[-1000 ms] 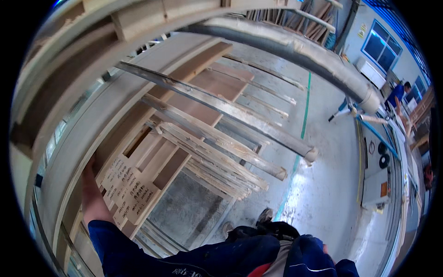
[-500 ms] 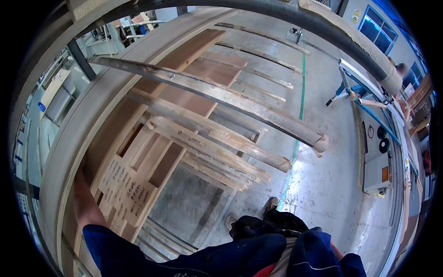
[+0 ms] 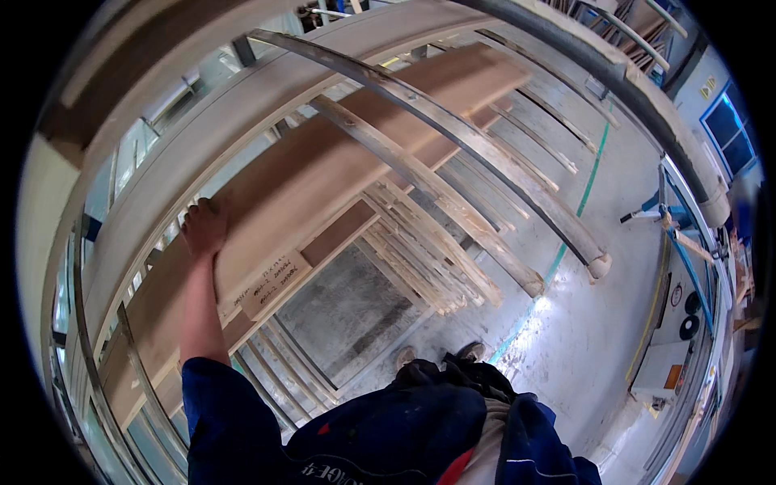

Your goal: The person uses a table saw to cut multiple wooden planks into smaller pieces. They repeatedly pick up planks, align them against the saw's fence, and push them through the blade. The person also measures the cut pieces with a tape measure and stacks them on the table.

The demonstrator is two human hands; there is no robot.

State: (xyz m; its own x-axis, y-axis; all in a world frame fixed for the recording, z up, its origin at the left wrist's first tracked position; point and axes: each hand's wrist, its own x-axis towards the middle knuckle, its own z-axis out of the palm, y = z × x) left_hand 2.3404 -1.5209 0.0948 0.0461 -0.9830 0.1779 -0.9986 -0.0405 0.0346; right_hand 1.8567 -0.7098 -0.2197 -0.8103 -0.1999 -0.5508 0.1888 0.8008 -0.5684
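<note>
My left hand (image 3: pixel 204 228) reaches in from the lower left, fingers curled over the far edge of a long brown wooden board (image 3: pixel 283 218). The board lies diagonally among the bars of a storage rack, over other pieces, including a lower panel (image 3: pixel 273 289) with handwriting. A paler long panel (image 3: pixel 153 194) rests above and beyond it. Round rack bars (image 3: pixel 436 190) with worn wrapping cross above the board. My right hand is out of view; only dark sleeve and clothing show at the bottom.
A thick round bar (image 3: pixel 638 89) arches overhead. To the right are a grey floor (image 3: pixel 598 307) with green tape, a machine with blue and silver rails (image 3: pixel 687 234), a grey cabinet (image 3: pixel 659 372) and a window (image 3: pixel 727 129). My shoes (image 3: pixel 469 352) show below.
The long brown board has shifted rightward with my left hand on it and now covers much of the handwritten pieces. My hand has moved up and right. My view has shifted slightly.
</note>
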